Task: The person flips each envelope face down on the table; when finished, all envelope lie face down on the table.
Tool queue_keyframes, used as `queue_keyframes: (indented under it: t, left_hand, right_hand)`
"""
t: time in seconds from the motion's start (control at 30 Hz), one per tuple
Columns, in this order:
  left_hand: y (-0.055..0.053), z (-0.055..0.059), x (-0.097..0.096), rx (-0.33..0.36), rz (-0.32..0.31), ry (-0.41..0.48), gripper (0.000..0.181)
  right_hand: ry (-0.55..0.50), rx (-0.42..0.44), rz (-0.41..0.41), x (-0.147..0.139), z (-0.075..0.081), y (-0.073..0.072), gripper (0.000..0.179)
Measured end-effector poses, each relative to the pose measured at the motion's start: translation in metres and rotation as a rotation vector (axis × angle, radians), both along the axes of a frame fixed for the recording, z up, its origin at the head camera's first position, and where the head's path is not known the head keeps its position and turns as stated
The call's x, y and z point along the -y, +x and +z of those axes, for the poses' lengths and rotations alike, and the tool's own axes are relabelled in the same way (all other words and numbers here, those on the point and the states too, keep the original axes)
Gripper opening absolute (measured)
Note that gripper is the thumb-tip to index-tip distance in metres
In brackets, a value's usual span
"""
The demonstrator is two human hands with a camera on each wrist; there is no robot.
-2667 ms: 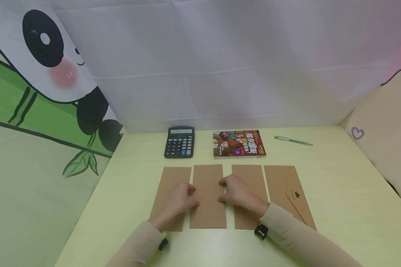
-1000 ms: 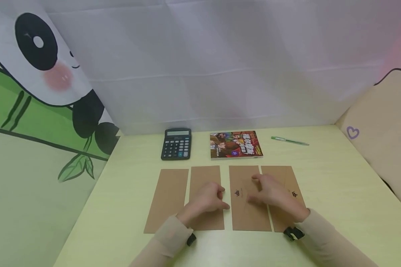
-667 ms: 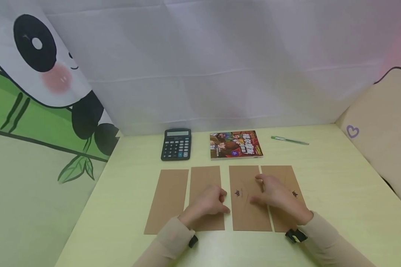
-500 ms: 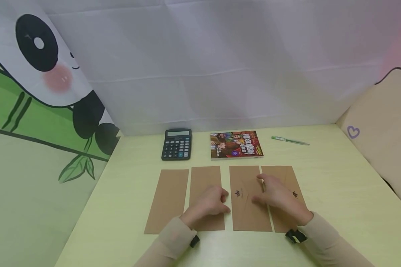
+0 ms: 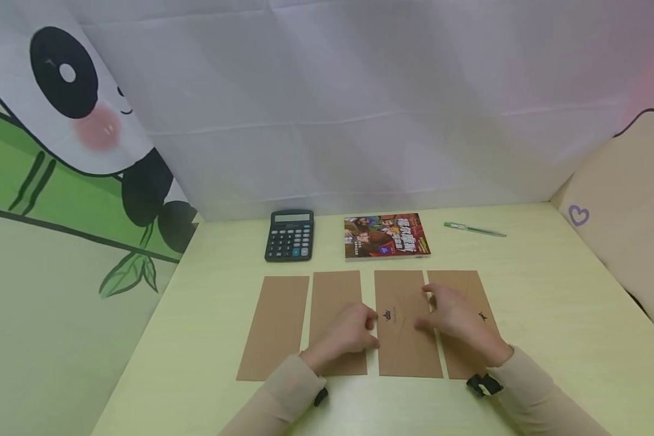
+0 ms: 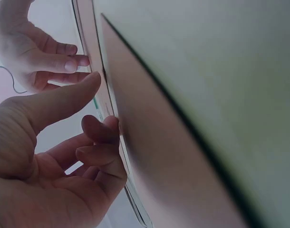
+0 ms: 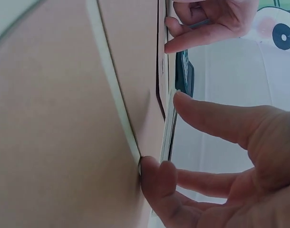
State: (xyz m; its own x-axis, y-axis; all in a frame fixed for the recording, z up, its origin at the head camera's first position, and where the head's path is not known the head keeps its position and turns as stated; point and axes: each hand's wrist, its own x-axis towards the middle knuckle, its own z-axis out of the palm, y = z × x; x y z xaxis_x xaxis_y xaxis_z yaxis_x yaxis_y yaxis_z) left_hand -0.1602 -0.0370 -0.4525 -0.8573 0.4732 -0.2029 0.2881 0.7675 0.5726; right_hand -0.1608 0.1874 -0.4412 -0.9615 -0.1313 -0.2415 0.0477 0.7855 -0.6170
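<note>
Several brown kraft envelopes lie side by side on the table. My left hand (image 5: 343, 333) is over the second envelope from the left (image 5: 335, 289), its fingertips at the left edge of the third envelope (image 5: 410, 357). This third one has a crown print and flap lines facing up. At its right edge are the fingertips of my right hand (image 5: 455, 315), which covers part of the rightmost envelope (image 5: 471, 281). In the right wrist view, a fingertip (image 7: 149, 171) touches down by the gap between two envelopes, with the thumb raised apart. Both hands' fingers are loosely bent and pinch nothing.
The leftmost envelope (image 5: 272, 327) lies plain side up. Behind the row are a black calculator (image 5: 290, 236), a colourful book (image 5: 387, 236) and a green-capped pen (image 5: 474, 229). A white cloth (image 5: 360, 121) hangs along the back edge of the table.
Both hands have moved right, from the sides of the second envelope to the sides of the third. The third envelope's crown print now shows. Over the last half second the hands have barely moved.
</note>
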Motion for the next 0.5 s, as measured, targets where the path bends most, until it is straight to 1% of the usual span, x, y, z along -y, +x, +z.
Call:
queue_keyframes:
  t: [0.13, 0.33, 0.5]
  left_hand:
    - [0.0003, -0.0017, -0.0017, -0.009, -0.005, -0.009, 0.035]
    - [0.0007, -0.0027, -0.0046, -0.03, -0.006, -0.044, 0.033]
    - [0.002, -0.0007, -0.0074, -0.051, -0.002, -0.07, 0.031]
  right_hand:
    - [-0.044, 0.026, -0.021, -0.0032, -0.0001, -0.001, 0.069]
    - [-0.088, 0.012, -0.012, -0.0067, -0.0018, -0.0025, 0.063]
    - [-0.131, 0.024, -0.031, -0.006, -0.0033, -0.0021, 0.062]
